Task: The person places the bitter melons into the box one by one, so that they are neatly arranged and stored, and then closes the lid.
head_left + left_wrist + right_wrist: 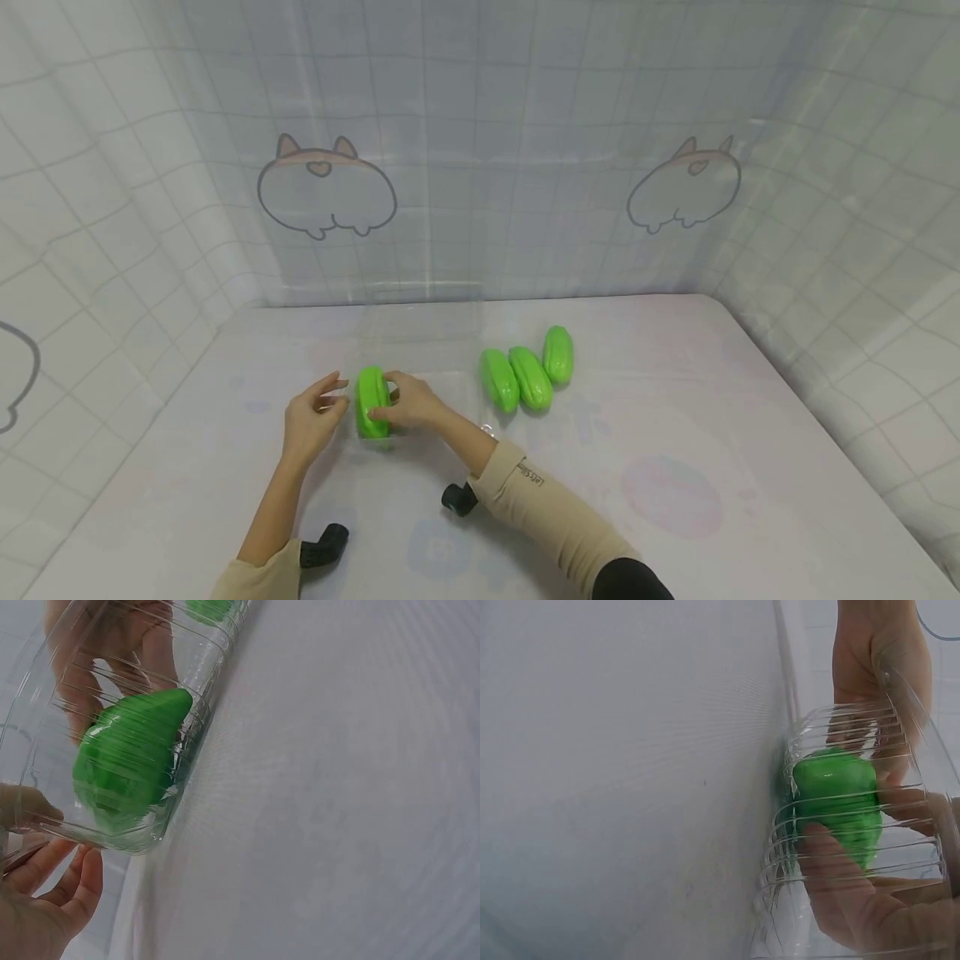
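Observation:
A clear plastic box (450,383) with ribbed walls lies on the table, its transparent lid (420,325) raised behind. Inside, at its left end, is a glossy green ridged vegetable (371,404), elongated with a pointed end. My right hand (412,402) reaches into the box and holds this vegetable between thumb and fingers. At the box's left edge is my left hand (311,421); in the left wrist view its thumb and fingers pinch the rim. Through the clear wall, the right wrist view shows the held vegetable (836,795) and the right thumb against it.
Right of the box, three more green vegetables (531,377) lie side by side on the pale table (600,500). Grid-patterned curtains (480,167) rise behind and at both sides. Black wrist devices (324,546) are worn at both cuffs.

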